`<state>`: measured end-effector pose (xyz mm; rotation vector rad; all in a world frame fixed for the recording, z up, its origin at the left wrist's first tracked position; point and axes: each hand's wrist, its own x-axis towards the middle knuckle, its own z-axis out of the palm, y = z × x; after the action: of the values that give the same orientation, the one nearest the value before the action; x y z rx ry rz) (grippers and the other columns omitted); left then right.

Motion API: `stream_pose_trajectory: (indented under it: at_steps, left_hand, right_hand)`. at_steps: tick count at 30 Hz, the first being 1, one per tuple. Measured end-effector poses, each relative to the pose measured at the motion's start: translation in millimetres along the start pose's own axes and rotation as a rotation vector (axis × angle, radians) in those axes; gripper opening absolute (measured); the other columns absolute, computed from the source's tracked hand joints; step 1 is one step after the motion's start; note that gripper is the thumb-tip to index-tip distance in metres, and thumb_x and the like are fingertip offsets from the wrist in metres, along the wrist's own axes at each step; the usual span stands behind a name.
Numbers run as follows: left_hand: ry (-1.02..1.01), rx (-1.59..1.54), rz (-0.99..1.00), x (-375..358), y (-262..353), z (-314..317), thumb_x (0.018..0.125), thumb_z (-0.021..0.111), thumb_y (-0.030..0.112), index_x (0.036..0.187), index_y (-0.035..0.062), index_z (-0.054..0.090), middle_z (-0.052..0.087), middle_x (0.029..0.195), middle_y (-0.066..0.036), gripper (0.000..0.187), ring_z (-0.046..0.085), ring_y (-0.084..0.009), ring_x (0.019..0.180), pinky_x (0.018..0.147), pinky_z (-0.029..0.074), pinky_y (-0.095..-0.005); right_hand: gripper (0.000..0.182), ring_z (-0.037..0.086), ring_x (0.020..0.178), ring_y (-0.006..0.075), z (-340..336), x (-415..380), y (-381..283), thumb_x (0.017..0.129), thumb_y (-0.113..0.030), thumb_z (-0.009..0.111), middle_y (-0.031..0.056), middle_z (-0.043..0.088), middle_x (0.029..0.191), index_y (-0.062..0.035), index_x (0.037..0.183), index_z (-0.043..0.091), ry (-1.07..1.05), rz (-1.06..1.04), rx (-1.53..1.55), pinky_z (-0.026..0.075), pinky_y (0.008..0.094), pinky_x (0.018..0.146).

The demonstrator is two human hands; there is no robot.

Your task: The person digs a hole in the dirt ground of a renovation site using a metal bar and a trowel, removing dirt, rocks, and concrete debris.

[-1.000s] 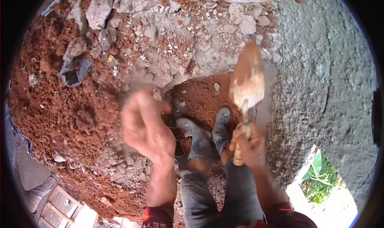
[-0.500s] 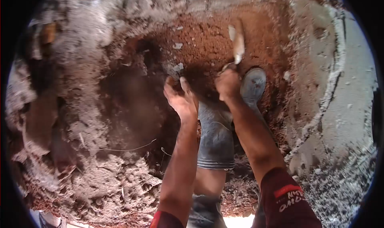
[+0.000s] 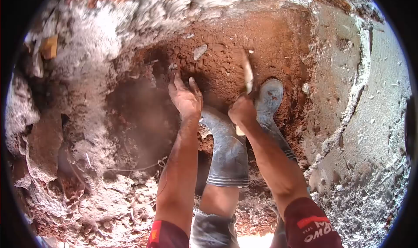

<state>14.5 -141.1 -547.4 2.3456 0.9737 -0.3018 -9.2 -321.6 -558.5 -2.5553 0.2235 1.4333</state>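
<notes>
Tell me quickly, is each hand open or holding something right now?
Left hand: open, fingers toward the red soil, nothing visibly held.
Right hand: closed, holding a trowel.

My remote view gives me a red soil floor [image 3: 278,43] bearing the right boot [image 3: 271,96]. Beyond that boot, I make out a small white fragment [image 3: 251,51]; a flat grey stone [image 3: 200,52] lies beyond and to the boot's left.

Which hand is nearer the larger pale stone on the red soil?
Left. The left hand is short of the stone, slightly to its left; the right hand, gripping the trowel, is farther back, off to the stone's right.
</notes>
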Motion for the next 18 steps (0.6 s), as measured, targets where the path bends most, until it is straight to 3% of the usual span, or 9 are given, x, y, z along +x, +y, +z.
stream_pose_trajectory:
  at_steps: [4, 6, 8, 9, 11, 13, 15, 17, 18]
  left_hand:
    - [0.031, 0.168, 0.120, -5, -11, 11, 0.090, 0.057, 0.021, 0.135, 0.0006, 0.038, 0.040, 0.133, -0.024, 0.053, 0.045, -0.0387, 0.117, 0.100, 0.037, -0.0382]
    - [0.008, 0.071, 0.088, -8, -21, 23, 0.091, 0.056, 0.021, 0.137, 0.0005, 0.036, 0.038, 0.136, -0.024, 0.054, 0.043, -0.0386, 0.119, 0.101, 0.036, -0.0380]
    - [-0.059, 0.086, 0.016, -8, -14, 10, 0.094, 0.052, 0.019, 0.141, 0.0015, 0.028, 0.032, 0.140, -0.024, 0.056, 0.039, -0.0380, 0.124, 0.103, 0.033, -0.0384]
    - [-0.056, 0.103, 0.020, -4, -14, 6, 0.094, 0.052, 0.019, 0.141, 0.0015, 0.028, 0.032, 0.140, -0.024, 0.056, 0.039, -0.0380, 0.124, 0.103, 0.033, -0.0384]
    - [0.035, 0.052, 0.088, 5, -16, 3, 0.092, 0.052, 0.023, 0.137, 0.0008, 0.033, 0.039, 0.131, -0.026, 0.054, 0.044, -0.0422, 0.117, 0.100, 0.036, -0.0445]
    - [0.037, 0.090, 0.088, 13, -14, 3, 0.093, 0.050, 0.020, 0.136, 0.0007, 0.034, 0.041, 0.129, -0.026, 0.050, 0.045, -0.0417, 0.114, 0.098, 0.037, -0.0438]
    - [0.087, 0.012, 0.220, 13, -15, 5, 0.094, 0.048, 0.017, 0.135, 0.0005, 0.035, 0.041, 0.128, -0.025, 0.047, 0.045, -0.0412, 0.113, 0.097, 0.038, -0.0433]
    - [0.073, 0.064, 0.177, 16, -26, 19, 0.093, 0.048, 0.014, 0.135, 0.0000, 0.035, 0.044, 0.127, -0.020, 0.046, 0.048, -0.0354, 0.110, 0.098, 0.037, -0.0411]
    - [0.018, -0.004, 0.114, 15, -42, 31, 0.093, 0.049, 0.013, 0.134, 0.0020, 0.036, 0.045, 0.126, -0.015, 0.045, 0.050, -0.0291, 0.106, 0.093, 0.041, -0.0372]
  right_hand:
    - [0.034, 0.067, 0.077, 0.0311, -59, -48, -14, 0.079, -0.014, 0.061, 0.0191, 0.066, 0.078, 0.0037, 0.106, 0.051, -0.352, -0.276, -0.048, 0.054, 0.0409, 0.068]
    - [0.032, 0.067, 0.076, 0.0316, -68, -60, -19, 0.080, -0.015, 0.060, 0.0226, 0.065, 0.077, 0.0052, 0.103, 0.051, -0.084, -0.222, 0.136, 0.054, 0.0416, 0.069]
    - [0.030, 0.065, 0.058, 0.0289, -51, -19, -13, 0.081, -0.018, 0.061, 0.0160, 0.064, 0.069, 0.0047, 0.099, 0.051, 0.301, -0.099, 0.460, 0.054, 0.0405, 0.057]
    - [0.023, 0.064, 0.055, 0.0251, -70, 6, -27, 0.080, -0.016, 0.062, 0.0139, 0.065, 0.069, 0.0041, 0.090, 0.056, 0.141, 0.237, 0.420, 0.053, 0.0371, 0.052]
    - [0.018, 0.065, 0.061, 0.0206, -15, 65, -10, 0.081, -0.015, 0.061, 0.0119, 0.065, 0.070, 0.0031, 0.078, 0.060, 0.251, 0.114, 0.387, 0.053, 0.0340, 0.055]
    - [0.018, 0.066, 0.066, 0.0195, -44, 24, -57, 0.082, -0.011, 0.060, 0.0115, 0.067, 0.075, 0.0022, 0.070, 0.061, -0.098, -0.018, 0.382, 0.054, 0.0339, 0.059]
    - [0.025, 0.067, 0.070, 0.0267, -46, -14, -69, 0.082, -0.010, 0.058, 0.0162, 0.067, 0.078, 0.0073, 0.100, 0.056, -0.108, -0.196, 0.002, 0.054, 0.0365, 0.061]
    - [0.037, 0.067, 0.073, 0.0296, -56, -18, -53, 0.082, -0.012, 0.058, 0.0193, 0.066, 0.077, 0.0104, 0.110, 0.048, -0.300, -0.220, -0.085, 0.055, 0.0381, 0.064]
    - [0.036, 0.068, 0.072, 0.0302, -59, -20, -45, 0.082, -0.013, 0.059, 0.0205, 0.066, 0.076, 0.0101, 0.108, 0.048, -0.152, -0.193, 0.005, 0.055, 0.0392, 0.063]
